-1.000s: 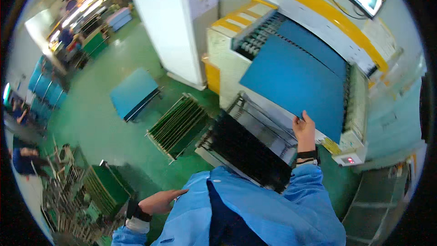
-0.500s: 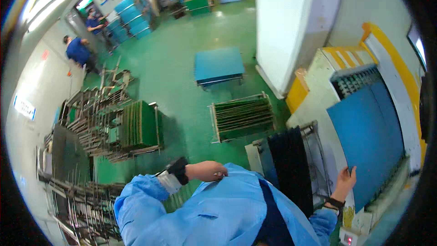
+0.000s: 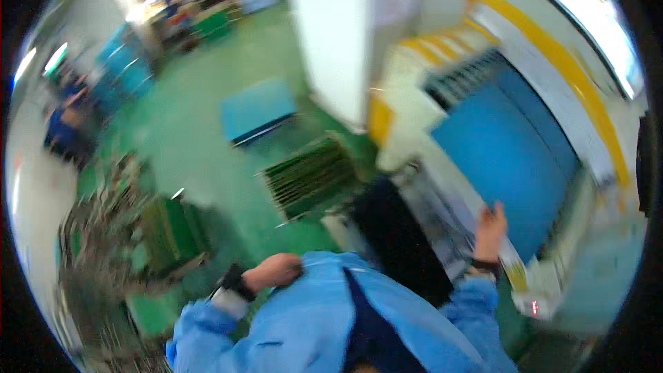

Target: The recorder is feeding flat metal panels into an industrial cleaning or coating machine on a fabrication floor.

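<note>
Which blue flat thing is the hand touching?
The right hand rests at the edge of the big blue sheet on the machine, not the smaller blue cart top across the floor.

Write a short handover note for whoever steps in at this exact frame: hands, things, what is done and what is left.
The picture is motion-blurred, so details are rough.
Right hand: raised to the near edge of the large blue panel on the yellow-trimmed machine, touching or gripping it; which one I cannot tell.
Left hand: closed loosely against the blue coat at the chest, apparently empty.
Dark rack stands just in front of the body; a rack of green boards sits on the floor further out.
Done: the right hand has reached the panel.
Left: the panel lies on the machine, not lifted.
</note>
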`<state>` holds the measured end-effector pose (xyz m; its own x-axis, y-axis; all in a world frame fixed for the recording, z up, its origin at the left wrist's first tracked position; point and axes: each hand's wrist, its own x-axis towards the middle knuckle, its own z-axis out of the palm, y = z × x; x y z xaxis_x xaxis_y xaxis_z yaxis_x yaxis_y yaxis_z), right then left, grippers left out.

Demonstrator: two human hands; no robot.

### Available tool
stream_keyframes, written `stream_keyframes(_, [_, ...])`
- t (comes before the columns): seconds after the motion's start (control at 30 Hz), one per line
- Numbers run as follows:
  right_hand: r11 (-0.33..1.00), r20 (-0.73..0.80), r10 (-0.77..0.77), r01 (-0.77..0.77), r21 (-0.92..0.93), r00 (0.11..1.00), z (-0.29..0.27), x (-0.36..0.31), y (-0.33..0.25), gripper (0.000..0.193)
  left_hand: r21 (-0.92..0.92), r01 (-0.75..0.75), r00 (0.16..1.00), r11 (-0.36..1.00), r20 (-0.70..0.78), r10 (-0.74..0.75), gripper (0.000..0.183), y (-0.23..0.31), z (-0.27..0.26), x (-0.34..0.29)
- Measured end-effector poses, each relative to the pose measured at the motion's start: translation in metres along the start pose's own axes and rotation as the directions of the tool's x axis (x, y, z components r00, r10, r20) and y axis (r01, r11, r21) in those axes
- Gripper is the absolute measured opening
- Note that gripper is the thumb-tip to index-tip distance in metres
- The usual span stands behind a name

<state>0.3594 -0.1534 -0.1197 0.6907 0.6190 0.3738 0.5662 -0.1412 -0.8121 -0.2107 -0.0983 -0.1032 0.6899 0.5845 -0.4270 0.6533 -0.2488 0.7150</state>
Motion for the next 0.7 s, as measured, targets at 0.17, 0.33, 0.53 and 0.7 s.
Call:
stream_keyframes(0.17, [0.011,0.278,0.664,-0.38,0.925,0.694,0.016,0.025,-0.02,0.021,-0.029,0.032,0.999,0.999,0.02,-0.031,0.015,-0.004,0.004,0.002])
stream_keyframes(0.33, [0.021,0.288,0.644,-0.393,0.919,0.709,-0.002,0.026,-0.019,0.02,-0.26,0.093,0.995,0.961,0.051,-0.082,0.014,-0.005,0.0,0.008])
stream_keyframes(0.53, [0.024,0.279,0.655,-0.388,0.921,0.702,0.002,0.028,-0.026,0.023,-0.071,0.065,0.997,0.995,0.035,-0.062,0.014,0.014,-0.01,0.012])
stream_keyframes(0.7, [0.059,0.309,0.629,-0.44,0.896,0.713,0.005,0.033,-0.019,0.026,-0.093,0.057,0.998,0.994,0.034,-0.054,0.014,0.021,-0.011,0.011])
